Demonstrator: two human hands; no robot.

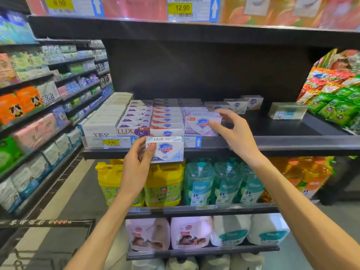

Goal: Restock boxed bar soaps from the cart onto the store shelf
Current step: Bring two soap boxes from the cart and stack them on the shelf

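Fingers (224, 125) of the right hand (236, 133), spread, touch the lilac soap box (201, 124); it should be squared against the red-box row. A white soap box (167, 149) is pinched by the left hand (136, 164) just below, ready to be shelved.

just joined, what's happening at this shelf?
A person is restocking boxed soap. The left hand grips a white Safeguard box in front of the shelf edge, not yet placed. The right hand rests fingers on a lilac Safeguard box at the front of its row.
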